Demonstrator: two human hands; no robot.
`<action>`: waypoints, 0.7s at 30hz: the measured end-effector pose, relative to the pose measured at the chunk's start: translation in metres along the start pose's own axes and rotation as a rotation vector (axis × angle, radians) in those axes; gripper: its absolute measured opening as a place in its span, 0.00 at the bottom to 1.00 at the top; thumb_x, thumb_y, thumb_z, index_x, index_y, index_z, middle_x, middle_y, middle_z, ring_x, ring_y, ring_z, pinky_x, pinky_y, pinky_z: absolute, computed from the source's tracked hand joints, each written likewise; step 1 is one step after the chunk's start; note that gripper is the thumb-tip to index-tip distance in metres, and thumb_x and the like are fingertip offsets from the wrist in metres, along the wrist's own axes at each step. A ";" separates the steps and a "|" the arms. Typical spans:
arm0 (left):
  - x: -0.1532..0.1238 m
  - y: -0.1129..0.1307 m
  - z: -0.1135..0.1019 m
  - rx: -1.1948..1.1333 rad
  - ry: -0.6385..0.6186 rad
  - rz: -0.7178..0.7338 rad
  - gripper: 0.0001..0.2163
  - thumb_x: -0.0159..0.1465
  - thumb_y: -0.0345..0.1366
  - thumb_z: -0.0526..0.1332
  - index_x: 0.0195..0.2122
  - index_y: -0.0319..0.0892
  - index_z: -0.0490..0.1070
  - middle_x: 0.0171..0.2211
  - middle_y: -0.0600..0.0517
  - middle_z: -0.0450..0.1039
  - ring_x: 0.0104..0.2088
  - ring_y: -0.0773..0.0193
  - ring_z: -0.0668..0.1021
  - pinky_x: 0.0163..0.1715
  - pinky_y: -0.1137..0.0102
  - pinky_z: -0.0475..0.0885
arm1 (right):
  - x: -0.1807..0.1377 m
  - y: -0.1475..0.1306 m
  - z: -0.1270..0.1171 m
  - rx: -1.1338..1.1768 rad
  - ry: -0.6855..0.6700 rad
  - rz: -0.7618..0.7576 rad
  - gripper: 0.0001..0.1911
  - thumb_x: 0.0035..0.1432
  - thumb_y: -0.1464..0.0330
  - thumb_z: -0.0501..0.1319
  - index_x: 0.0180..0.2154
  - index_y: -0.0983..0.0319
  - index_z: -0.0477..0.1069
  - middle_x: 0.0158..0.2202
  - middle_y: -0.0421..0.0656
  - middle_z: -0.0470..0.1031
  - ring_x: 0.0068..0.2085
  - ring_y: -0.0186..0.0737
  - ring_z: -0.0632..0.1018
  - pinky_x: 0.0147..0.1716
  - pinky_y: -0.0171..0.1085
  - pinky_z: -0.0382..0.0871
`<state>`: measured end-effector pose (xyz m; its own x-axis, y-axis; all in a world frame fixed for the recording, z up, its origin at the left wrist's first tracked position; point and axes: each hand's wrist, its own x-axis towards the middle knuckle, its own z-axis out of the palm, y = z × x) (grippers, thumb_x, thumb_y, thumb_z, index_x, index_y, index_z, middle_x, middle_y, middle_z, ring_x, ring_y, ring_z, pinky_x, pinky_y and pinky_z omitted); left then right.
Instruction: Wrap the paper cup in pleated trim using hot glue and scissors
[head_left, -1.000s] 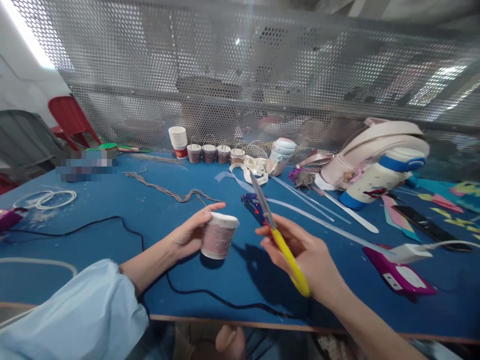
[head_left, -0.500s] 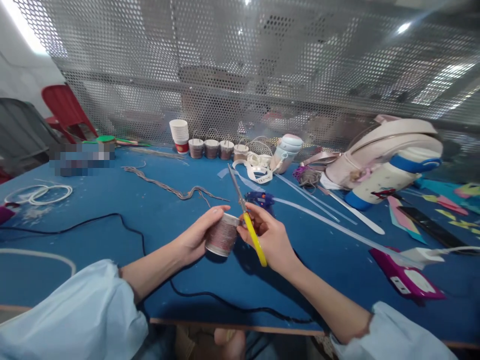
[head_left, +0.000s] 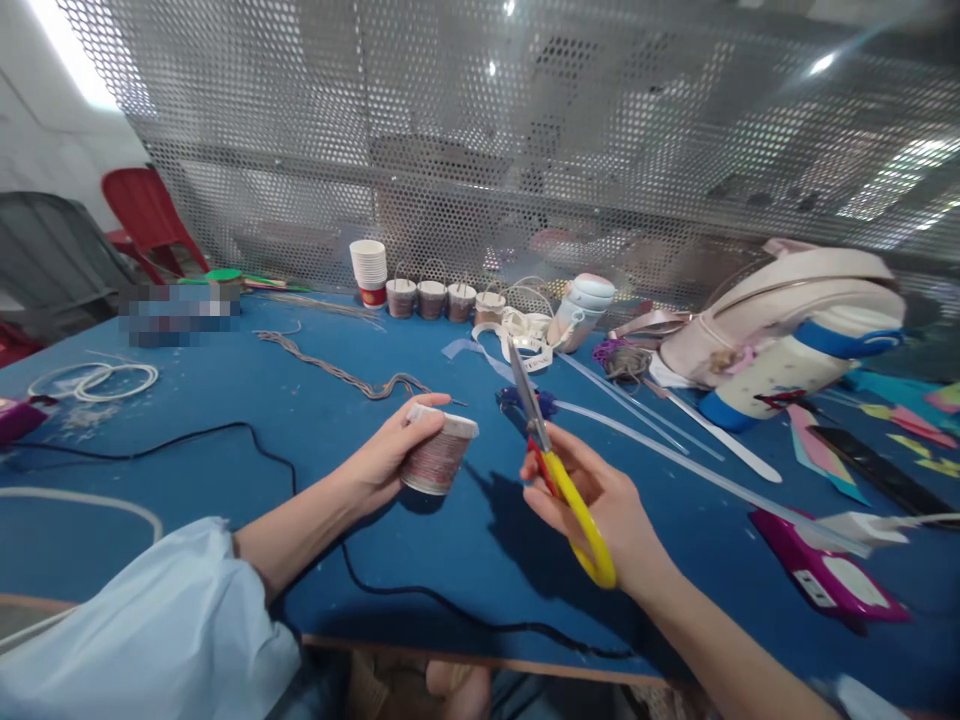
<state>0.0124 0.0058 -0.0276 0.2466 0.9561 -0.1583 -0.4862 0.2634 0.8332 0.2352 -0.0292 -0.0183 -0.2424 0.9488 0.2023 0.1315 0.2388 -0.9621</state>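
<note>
My left hand (head_left: 395, 446) is wrapped round a small paper cup (head_left: 444, 455) whose side is covered in wound greyish-pink cord. The cup is tilted slightly and held above the blue table (head_left: 300, 560). To its right, apart from the cup, my right hand (head_left: 589, 495) grips scissors (head_left: 574, 505) with yellow and red handles. Their blades point up and away from me. Just beyond the blades lies a blue glue gun (head_left: 529, 402) with a clear glue stick (head_left: 645, 422) running out to the right. Loose grey-brown cord (head_left: 337, 372) lies behind the cup.
Several cord-wrapped cups (head_left: 431, 300) stand at the back by a stack of paper cups (head_left: 369, 272). A tumbler (head_left: 585, 310), a pink bag (head_left: 720, 330) and a water bottle (head_left: 795, 375) are further right. A purple power strip (head_left: 832, 575) lies near right; a black cable (head_left: 450, 600) crosses in front.
My right hand has drawn the scissors away from the cup, to the right and towards me. My left hand still holds the cup, now a little further left.
</note>
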 end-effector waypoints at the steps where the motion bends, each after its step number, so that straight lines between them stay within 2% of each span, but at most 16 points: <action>1: 0.000 0.001 0.000 -0.004 0.003 0.005 0.26 0.50 0.43 0.72 0.48 0.41 0.68 0.35 0.49 0.76 0.31 0.63 0.78 0.32 0.70 0.72 | -0.004 0.001 -0.006 0.024 -0.057 0.036 0.30 0.50 0.61 0.69 0.54 0.57 0.65 0.35 0.43 0.73 0.36 0.39 0.76 0.35 0.37 0.73; 5: 0.001 0.002 -0.002 -0.023 -0.007 0.013 0.25 0.51 0.43 0.71 0.48 0.42 0.68 0.37 0.49 0.76 0.33 0.64 0.78 0.34 0.70 0.72 | -0.017 0.004 -0.024 0.119 -0.309 0.176 0.31 0.49 0.59 0.70 0.54 0.57 0.65 0.37 0.43 0.71 0.34 0.36 0.73 0.32 0.33 0.69; 7: 0.001 0.002 -0.001 -0.028 -0.023 0.017 0.26 0.51 0.42 0.71 0.49 0.42 0.67 0.39 0.48 0.76 0.34 0.63 0.78 0.36 0.69 0.73 | -0.020 0.003 -0.027 0.127 -0.380 0.214 0.30 0.49 0.57 0.69 0.52 0.58 0.66 0.35 0.42 0.69 0.32 0.34 0.71 0.28 0.31 0.67; 13: -0.002 0.004 0.001 -0.043 -0.050 0.040 0.27 0.53 0.43 0.70 0.51 0.42 0.66 0.41 0.47 0.76 0.38 0.60 0.78 0.39 0.68 0.73 | -0.019 0.001 -0.020 0.193 -0.434 0.302 0.27 0.49 0.54 0.68 0.47 0.60 0.68 0.28 0.37 0.63 0.20 0.24 0.59 0.14 0.26 0.51; 21: -0.003 0.004 -0.002 -0.026 -0.085 0.054 0.27 0.55 0.44 0.68 0.54 0.43 0.64 0.44 0.46 0.75 0.41 0.58 0.77 0.41 0.66 0.70 | -0.019 0.004 -0.018 0.208 -0.451 0.369 0.27 0.50 0.52 0.67 0.46 0.59 0.66 0.29 0.35 0.61 0.18 0.20 0.55 0.12 0.24 0.48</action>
<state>0.0085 0.0039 -0.0250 0.2890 0.9550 -0.0674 -0.5220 0.2162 0.8251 0.2578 -0.0421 -0.0228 -0.6054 0.7694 -0.2038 0.1051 -0.1765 -0.9787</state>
